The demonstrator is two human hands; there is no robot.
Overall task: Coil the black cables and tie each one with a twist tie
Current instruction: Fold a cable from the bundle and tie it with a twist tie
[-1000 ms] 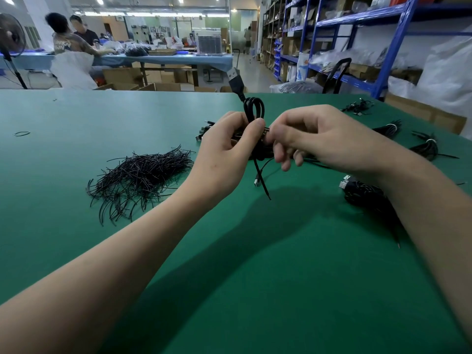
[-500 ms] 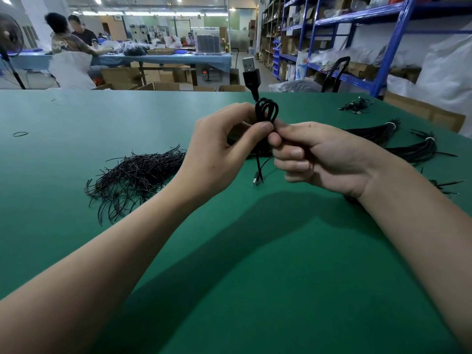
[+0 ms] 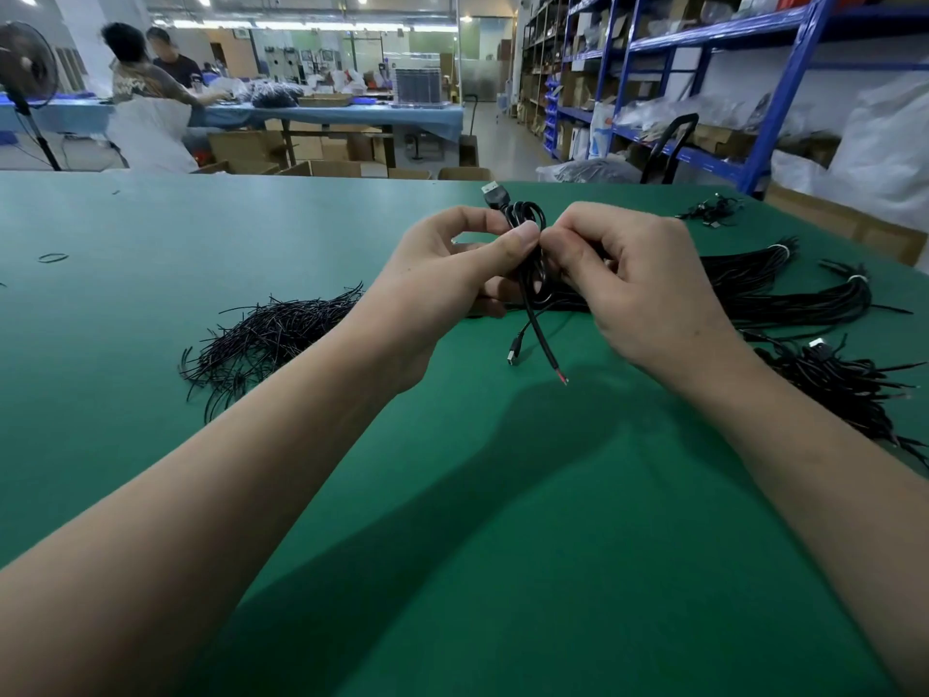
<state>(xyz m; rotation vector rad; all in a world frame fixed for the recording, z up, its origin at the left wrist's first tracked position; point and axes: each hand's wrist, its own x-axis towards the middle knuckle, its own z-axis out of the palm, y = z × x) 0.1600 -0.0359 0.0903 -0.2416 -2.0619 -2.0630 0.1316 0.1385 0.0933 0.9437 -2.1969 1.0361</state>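
Item: coiled cable, held above the green table. Our left hand and right hand both pinch its middle. Ties heaped at left.

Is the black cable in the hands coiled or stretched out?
Coiled: the cable is pinched in loops between left hand and right hand; two ends dangle below.

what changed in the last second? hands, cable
The right hand closed in on the middle of the coiled cable, its fingertips now meeting the left thumb. The left hand keeps its grip; loose ends still dangle; the twist tie pile is unmoved.
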